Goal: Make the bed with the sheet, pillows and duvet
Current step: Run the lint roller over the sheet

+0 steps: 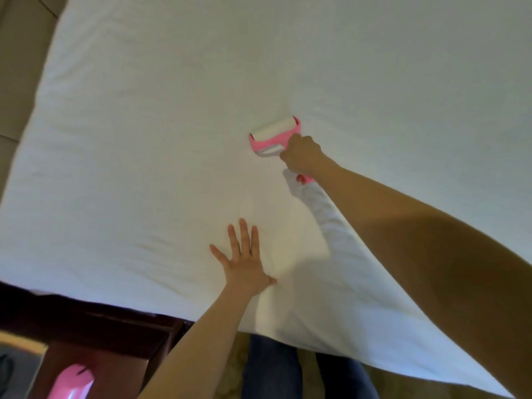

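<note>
Sheet (259, 82) covers the bed, pulled flat | right hand (302, 155) grips lint roller (275, 135), roller axis crosswise to the arm, mid-bed | left hand (244, 260) spread flat, pressing sheet near the near edge.

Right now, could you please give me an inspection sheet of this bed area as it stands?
Surface: white sheet spread over the bed, mostly smooth, with faint creases towards the near edge.
Job's things: the sheet only; no pillows or duvet seen.
Clutter: pink lint roller resting on the sheet; a blurred pink object at lower left.
Grips: left hand pressed flat on the sheet, fingers spread; right hand grips the roller's handle.
Cables: nothing seen.
Surroundings: dark wooden furniture beside the bed; beige surface at far left.
</note>
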The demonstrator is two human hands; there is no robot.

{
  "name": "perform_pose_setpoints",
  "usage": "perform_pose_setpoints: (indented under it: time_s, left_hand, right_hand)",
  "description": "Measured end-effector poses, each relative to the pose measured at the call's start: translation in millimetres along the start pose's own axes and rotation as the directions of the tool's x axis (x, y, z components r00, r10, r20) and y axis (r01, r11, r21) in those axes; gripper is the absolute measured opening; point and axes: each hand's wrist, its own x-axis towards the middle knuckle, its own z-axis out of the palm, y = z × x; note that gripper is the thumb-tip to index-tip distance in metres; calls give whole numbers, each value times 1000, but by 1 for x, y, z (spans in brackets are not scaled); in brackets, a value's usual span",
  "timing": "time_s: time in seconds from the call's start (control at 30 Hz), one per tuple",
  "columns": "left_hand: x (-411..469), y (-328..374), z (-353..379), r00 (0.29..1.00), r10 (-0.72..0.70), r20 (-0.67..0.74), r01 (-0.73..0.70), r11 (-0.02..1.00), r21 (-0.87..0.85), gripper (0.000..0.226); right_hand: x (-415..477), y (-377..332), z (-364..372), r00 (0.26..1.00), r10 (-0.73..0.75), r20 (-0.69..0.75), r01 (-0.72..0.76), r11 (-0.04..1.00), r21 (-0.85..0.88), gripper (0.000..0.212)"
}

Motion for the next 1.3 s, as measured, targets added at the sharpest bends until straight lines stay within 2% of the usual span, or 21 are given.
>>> perform_pose_setpoints:
  time_s: [0.17, 0.27, 0.37, 0.43, 0.5, 0.73, 0.87, 1.0, 1.13, 1.3]
  left_hand:
    - [-1, 2, -1, 999, -32, -34, 34, 998, 48, 130]
    - [-8, 14, -2, 990, -48, -133, 68, 986, 150, 127]
    - [-15, 34, -5, 979, -52, -195, 92, 975, 201, 100]
    - [-18, 45, -2, 975, -56, -213, 91, 983, 160, 75]
    - [-21, 52, 3, 973, -45, -226, 77, 988, 134, 64]
    - [-51, 80, 20, 965, 66, -254, -27, 988, 153, 73]
    - [-53, 107, 26, 936, 129, -327, -79, 984, 161, 65]
    - [-49, 134, 25, 898, 157, -412, -136, 987, 81, 59]
    - [-46, 151, 18, 912, 159, -379, -138, 987, 83, 72]
    - [-38, 158, 3, 915, 109, -388, -110, 994, 20, 95]
  right_hand:
    - [-49, 57, 34, 995, 87, 48, -88, 996, 26, 28]
    - [-81, 87, 51, 990, 131, 47, -132, 991, 26, 28]
    - [-111, 114, 63, 988, 133, 76, -135, 991, 20, 26]
    - [-132, 135, 68, 987, 134, 92, -135, 991, 6, 26]
    - [-149, 154, 72, 986, 125, 108, -123, 992, -21, 26]
    - [-203, 208, 79, 979, 102, 179, -95, 994, -47, 24]
    - [-221, 240, 69, 979, 70, 189, -64, 997, -38, 24]
    - [-239, 280, 58, 985, 81, 149, -81, 997, -6, 17]
    - [-255, 318, 58, 979, 165, 121, -166, 986, -3, 18]
    - [-261, 336, 66, 959, 234, 158, -234, 972, -22, 15]
